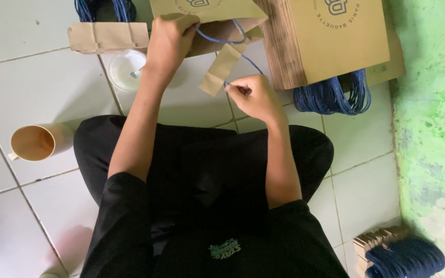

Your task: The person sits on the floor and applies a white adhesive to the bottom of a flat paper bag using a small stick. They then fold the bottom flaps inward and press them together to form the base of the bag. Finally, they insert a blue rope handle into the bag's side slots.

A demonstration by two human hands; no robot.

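The paper bag [217,20] is kraft brown with a dark blue round print, and so is the stack of bags [330,41]. The cord [222,39] is blue, like the cord bundle [336,95]. The floor [32,92] is pale grey-white tile with darker joints. The wall [433,103] is patchy green. The mug [34,142] is cream. The clothing [202,206] is black with a small green print.

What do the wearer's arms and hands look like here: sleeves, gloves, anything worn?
Both hands are bare: left hand and right hand show no gloves, and no rings or watch are visible. Short black sleeves end near the elbows, forearms uncovered. The black shirt has a small green print on the front.
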